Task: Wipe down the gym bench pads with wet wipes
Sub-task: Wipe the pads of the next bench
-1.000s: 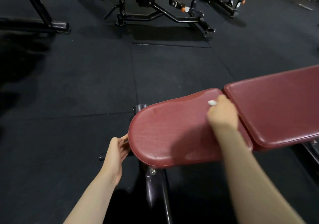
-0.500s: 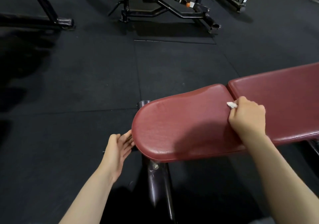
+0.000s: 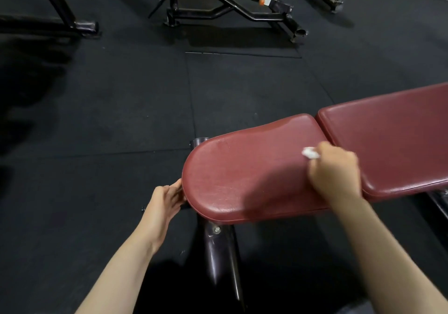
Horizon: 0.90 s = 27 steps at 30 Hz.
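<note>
A person leans over a dark red bench. Only the two bare arms show.

The right hand is curled into a loose fist. It pinches a small white wipe, all bunched up, so only a little bit pokes out past the fingers. The hand and the wipe sit on the seat pad, close to its far right end. Just beside them is the thin gap where the seat pad meets the long back pad. The two pads lie almost in one line and are very near each other. I cannot tell how hard the wipe is pressed down.

The left hand is at the round end of the seat pad. Its fingers are mostly straight and touch the pad's edge. It holds nothing.

The seat pad looks a bit shiny and has faint pale scuffs near the round end. Under it a dark metal leg goes down to the floor, with one bolt near its top.

The floor is made of black rubber mats with thin lines between them. Far across the room stands another bench with a black frame and a red pad on top. To the far left there is one more black metal foot on the floor.
</note>
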Each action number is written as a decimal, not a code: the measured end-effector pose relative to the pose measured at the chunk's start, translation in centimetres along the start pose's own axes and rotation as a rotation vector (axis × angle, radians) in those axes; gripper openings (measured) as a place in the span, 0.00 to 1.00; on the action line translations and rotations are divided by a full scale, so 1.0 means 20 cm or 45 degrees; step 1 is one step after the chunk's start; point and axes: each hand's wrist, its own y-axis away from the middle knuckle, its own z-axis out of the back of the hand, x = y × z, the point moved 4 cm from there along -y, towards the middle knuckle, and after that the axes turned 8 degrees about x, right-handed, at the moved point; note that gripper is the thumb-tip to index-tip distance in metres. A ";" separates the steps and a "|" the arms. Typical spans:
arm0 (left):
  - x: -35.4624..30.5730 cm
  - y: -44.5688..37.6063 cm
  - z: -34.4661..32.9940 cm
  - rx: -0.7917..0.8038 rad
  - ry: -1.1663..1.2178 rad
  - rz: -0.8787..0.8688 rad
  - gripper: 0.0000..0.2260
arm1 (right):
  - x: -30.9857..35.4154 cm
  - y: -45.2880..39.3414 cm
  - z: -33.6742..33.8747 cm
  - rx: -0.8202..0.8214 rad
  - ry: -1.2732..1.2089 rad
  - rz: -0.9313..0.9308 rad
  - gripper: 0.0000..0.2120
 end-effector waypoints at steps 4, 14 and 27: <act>-0.02 -0.02 0.02 -0.045 0.030 -0.010 0.26 | 0.17 0.05 -0.08 0.047 -0.053 -0.124 0.05; -0.02 0.00 -0.01 -0.077 0.073 -0.002 0.26 | 0.76 0.26 -0.27 0.517 0.011 0.575 0.09; -0.01 0.03 -0.09 -0.059 -0.159 -0.054 0.22 | 1.03 0.54 -0.28 0.560 -0.016 0.750 0.07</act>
